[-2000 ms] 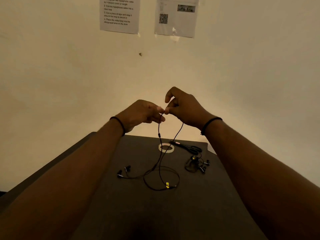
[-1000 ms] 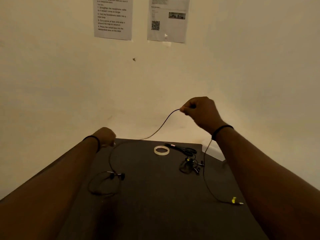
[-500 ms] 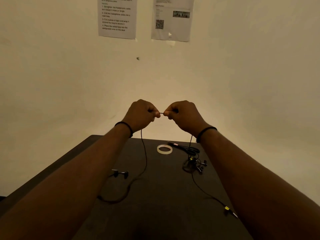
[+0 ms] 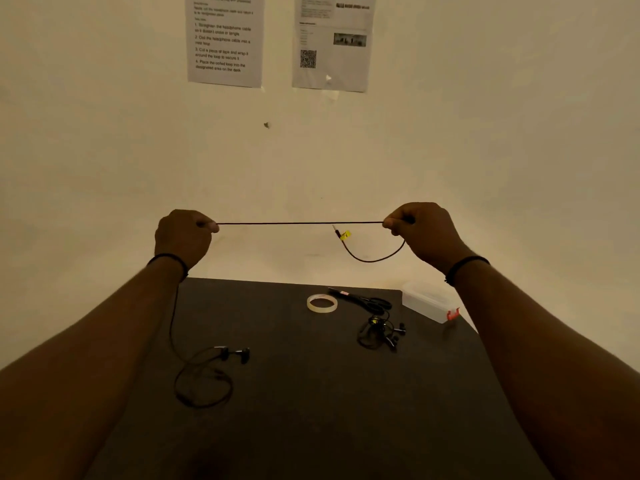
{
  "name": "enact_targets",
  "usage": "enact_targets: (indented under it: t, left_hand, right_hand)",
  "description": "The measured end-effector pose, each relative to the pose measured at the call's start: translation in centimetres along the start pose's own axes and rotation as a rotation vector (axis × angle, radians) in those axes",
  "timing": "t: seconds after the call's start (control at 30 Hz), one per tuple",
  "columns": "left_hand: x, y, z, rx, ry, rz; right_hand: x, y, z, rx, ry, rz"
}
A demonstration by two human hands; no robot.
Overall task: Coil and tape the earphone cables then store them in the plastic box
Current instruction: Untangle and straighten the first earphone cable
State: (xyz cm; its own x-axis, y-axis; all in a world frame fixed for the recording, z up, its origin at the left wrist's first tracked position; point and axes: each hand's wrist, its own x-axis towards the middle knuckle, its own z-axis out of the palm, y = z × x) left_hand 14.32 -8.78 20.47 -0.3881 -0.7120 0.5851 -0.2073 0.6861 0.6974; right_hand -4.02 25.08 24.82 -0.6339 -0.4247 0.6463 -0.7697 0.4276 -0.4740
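A black earphone cable (image 4: 298, 223) is stretched taut and level between my hands, above the far edge of the dark table (image 4: 311, 393). My left hand (image 4: 183, 237) pinches it at the left, my right hand (image 4: 420, 232) at the right. The plug end with a yellow tag (image 4: 344, 235) hangs in a short loop under my right hand. From my left hand the cable drops to the table, where the earbuds (image 4: 235, 354) lie in a loose loop. A clear plastic box (image 4: 427, 303) with a red latch stands at the far right.
A roll of clear tape (image 4: 322, 303) lies at the table's far middle, with black scissors (image 4: 367, 301) beside it. A second tangled pair of earphones (image 4: 381, 332) lies just in front of the scissors. Two printed sheets (image 4: 225, 39) hang on the wall.
My hands were close together half a second ago and have pulled apart, drawing the cable straight. The plug end has lifted off the table and now hangs under my right hand.
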Motion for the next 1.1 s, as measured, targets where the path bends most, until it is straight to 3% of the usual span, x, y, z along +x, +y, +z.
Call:
enact_targets:
  t: [0.1, 0.27, 0.33, 0.43, 0.53, 0.77, 0.93, 1.1]
  left_hand:
    - [-0.2, 0.0, 0.3, 0.032, -0.02, -0.02]
    - [-1.2, 1.3, 1.4, 0.356, -0.311, 0.066]
    - [-1.9, 2.7, 2.1, 0.276, -0.367, 0.186]
    - [-3.9, 6.7, 3.0, -0.064, -0.476, 0.347]
    - [-5.4, 10.3, 4.0, -0.156, -0.556, 0.449]
    - [-5.2, 10.9, 5.0, -0.065, -0.404, 0.422]
    - [-3.1, 7.9, 3.5, -0.008, -0.322, 0.325]
    - [-3.2, 5.3, 3.4, 0.003, -0.358, 0.269]
  right_hand:
    - [-0.1, -0.5, 0.5, 0.076, -0.003, 0.011]
    - [-0.4, -2.1, 1.8, 0.126, -0.065, -0.02]
    - [-0.4, -2.8, 2.5, 0.054, -0.072, -0.088]
    - [-0.5, -4.1, 3.6, 0.025, -0.125, -0.157]
    - [-0.4, -5.2, 4.6, 0.04, -0.158, -0.185]
    - [-0.6, -5.1, 4.0, 0.028, -0.159, -0.134]
    - [-0.7, -2.6, 1.0, -0.009, -0.139, -0.069]
    - [-1.6, -0.4, -0.1, 0.11, -0.105, 0.065]
